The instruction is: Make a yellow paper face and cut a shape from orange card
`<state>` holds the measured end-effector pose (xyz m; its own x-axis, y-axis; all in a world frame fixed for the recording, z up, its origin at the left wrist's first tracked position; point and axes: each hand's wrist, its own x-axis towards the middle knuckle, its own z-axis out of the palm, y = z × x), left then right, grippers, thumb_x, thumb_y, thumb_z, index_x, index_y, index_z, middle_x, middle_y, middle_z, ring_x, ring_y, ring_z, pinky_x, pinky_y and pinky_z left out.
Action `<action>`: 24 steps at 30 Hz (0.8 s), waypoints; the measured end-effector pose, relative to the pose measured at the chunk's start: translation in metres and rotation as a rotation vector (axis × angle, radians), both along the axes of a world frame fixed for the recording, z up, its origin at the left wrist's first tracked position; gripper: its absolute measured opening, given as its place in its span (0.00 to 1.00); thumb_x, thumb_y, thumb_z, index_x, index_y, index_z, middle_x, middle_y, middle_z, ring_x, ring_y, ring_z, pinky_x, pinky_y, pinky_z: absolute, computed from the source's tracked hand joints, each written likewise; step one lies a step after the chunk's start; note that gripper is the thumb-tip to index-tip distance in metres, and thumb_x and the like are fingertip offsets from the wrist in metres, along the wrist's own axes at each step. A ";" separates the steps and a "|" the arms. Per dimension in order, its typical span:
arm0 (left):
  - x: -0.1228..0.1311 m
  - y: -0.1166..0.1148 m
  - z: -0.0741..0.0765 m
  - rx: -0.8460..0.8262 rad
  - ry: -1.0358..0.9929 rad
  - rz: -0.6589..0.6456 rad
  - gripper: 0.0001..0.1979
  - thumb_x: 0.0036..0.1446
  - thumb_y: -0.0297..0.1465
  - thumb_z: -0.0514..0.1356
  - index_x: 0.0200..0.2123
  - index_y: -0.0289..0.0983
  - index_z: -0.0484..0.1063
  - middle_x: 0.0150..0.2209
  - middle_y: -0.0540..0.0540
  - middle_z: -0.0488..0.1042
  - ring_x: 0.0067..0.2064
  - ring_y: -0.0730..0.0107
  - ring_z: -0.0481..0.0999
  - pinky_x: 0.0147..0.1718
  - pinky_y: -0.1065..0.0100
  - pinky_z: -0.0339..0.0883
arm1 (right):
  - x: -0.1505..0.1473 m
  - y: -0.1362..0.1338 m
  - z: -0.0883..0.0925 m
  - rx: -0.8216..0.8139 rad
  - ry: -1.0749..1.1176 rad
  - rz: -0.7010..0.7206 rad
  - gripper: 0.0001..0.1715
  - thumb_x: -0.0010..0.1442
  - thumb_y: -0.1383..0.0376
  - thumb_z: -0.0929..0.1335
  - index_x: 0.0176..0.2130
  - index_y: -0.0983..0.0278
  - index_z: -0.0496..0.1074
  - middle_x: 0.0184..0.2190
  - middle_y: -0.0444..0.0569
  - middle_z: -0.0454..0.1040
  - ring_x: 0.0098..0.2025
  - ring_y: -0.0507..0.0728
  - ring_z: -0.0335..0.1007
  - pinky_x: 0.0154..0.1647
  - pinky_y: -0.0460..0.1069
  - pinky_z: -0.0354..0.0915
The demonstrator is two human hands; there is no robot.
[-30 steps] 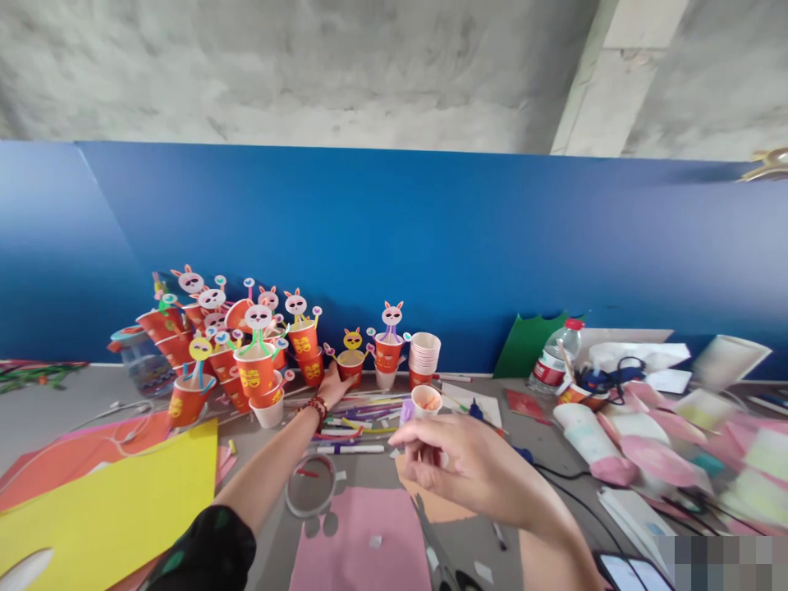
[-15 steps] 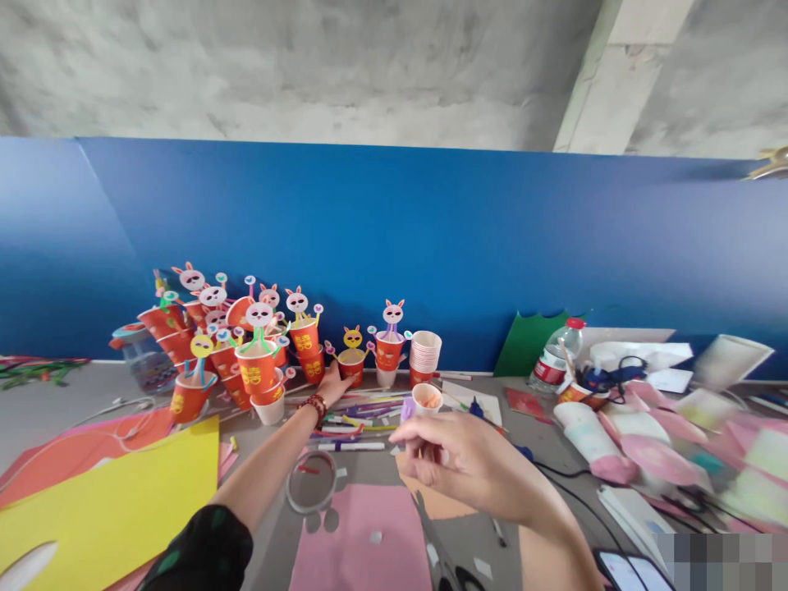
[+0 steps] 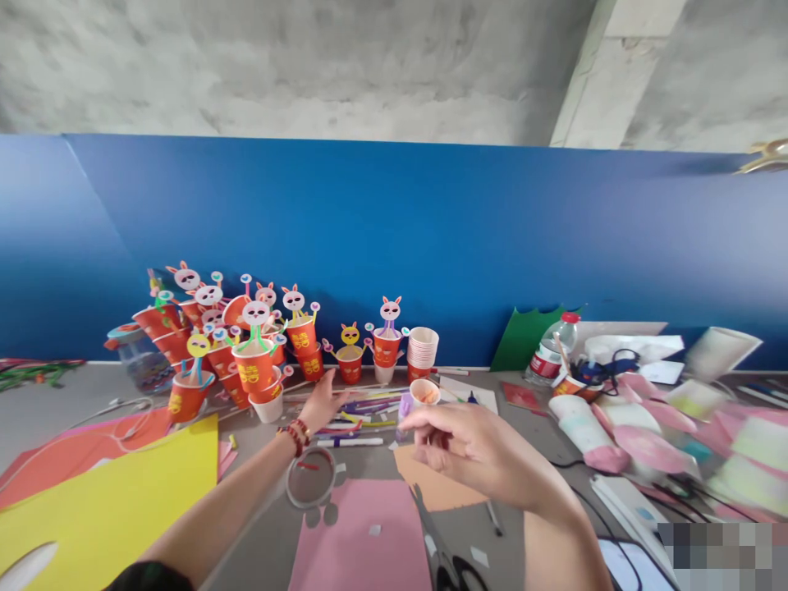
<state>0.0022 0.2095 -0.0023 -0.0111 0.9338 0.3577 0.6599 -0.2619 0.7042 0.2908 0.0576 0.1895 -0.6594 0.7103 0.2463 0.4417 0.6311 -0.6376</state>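
Note:
My left hand (image 3: 318, 402) reaches over the table with fingers stretched out and holds nothing. It hovers just short of a red paper cup with a yellow rabbit head (image 3: 350, 361), not touching it. To the left of that cup stands a crowd of similar red rabbit cups (image 3: 246, 353). My right hand (image 3: 468, 447) is raised in the middle with its fingers curled into a loose pinch. A small purple piece (image 3: 405, 406) shows right at its fingertips; I cannot tell whether the hand grips it. Behind it sits a small white cup with orange bits (image 3: 424, 392).
A stack of paper cups (image 3: 423, 349) and a water bottle (image 3: 547, 355) stand by the blue wall. Coloured straws (image 3: 363, 410), a tape ring (image 3: 311, 478), yellow (image 3: 104, 509) and pink (image 3: 363, 533) sheets, scissors (image 3: 452, 566) and pink paper clutter (image 3: 646, 427) cover the table.
My left hand has let go of the yellow rabbit cup and drawn back toward me, fingers now spread. My right hand has stayed almost in place.

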 end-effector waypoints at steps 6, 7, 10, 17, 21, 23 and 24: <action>-0.029 -0.093 -0.005 0.065 0.138 -0.225 0.21 0.57 0.34 0.60 0.55 0.41 0.69 0.58 0.41 0.70 0.63 0.52 0.65 0.63 0.48 0.56 | 0.008 0.002 -0.004 0.027 0.097 -0.091 0.15 0.67 0.55 0.65 0.47 0.60 0.73 0.35 0.46 0.78 0.35 0.53 0.74 0.33 0.45 0.66; -0.034 -0.109 -0.004 0.101 0.211 -0.291 0.21 0.59 0.33 0.58 0.56 0.42 0.68 0.59 0.40 0.70 0.63 0.52 0.64 0.62 0.47 0.57 | 0.009 0.002 -0.004 0.025 0.125 -0.110 0.15 0.67 0.55 0.65 0.47 0.60 0.74 0.35 0.46 0.78 0.36 0.54 0.75 0.33 0.45 0.66; -0.046 -0.147 -0.004 0.168 0.360 -0.352 0.22 0.61 0.31 0.58 0.58 0.43 0.65 0.61 0.39 0.67 0.64 0.52 0.62 0.61 0.47 0.59 | 0.006 0.001 -0.002 0.002 0.201 -0.137 0.15 0.67 0.55 0.65 0.46 0.61 0.74 0.34 0.47 0.78 0.35 0.54 0.74 0.32 0.45 0.66; -0.053 -0.183 -0.004 0.185 0.487 -0.371 0.20 0.61 0.28 0.56 0.57 0.42 0.65 0.63 0.40 0.64 0.66 0.51 0.58 0.62 0.44 0.57 | -0.053 -0.011 -0.039 -0.039 0.105 -0.059 0.11 0.66 0.62 0.64 0.35 0.62 0.74 0.28 0.45 0.76 0.29 0.52 0.71 0.28 0.44 0.60; -0.051 -0.183 -0.005 0.177 0.505 -0.396 0.22 0.61 0.28 0.56 0.59 0.43 0.63 0.63 0.41 0.63 0.66 0.51 0.58 0.62 0.46 0.56 | -0.087 -0.036 -0.111 -0.016 -0.030 0.085 0.11 0.62 0.66 0.64 0.32 0.62 0.75 0.24 0.43 0.76 0.25 0.51 0.69 0.27 0.44 0.57; -0.051 -0.181 -0.007 0.161 0.507 -0.396 0.21 0.62 0.29 0.56 0.58 0.42 0.64 0.62 0.41 0.65 0.64 0.50 0.61 0.62 0.46 0.56 | -0.095 -0.047 -0.146 0.031 -0.027 0.074 0.11 0.60 0.66 0.63 0.30 0.62 0.74 0.22 0.43 0.75 0.24 0.52 0.69 0.27 0.45 0.57; -0.051 -0.180 -0.007 0.156 0.505 -0.396 0.20 0.62 0.29 0.56 0.58 0.42 0.64 0.61 0.41 0.66 0.62 0.51 0.63 0.61 0.46 0.57 | -0.097 -0.051 -0.159 0.064 -0.020 0.032 0.13 0.60 0.65 0.63 0.29 0.62 0.73 0.20 0.43 0.74 0.23 0.52 0.69 0.29 0.46 0.58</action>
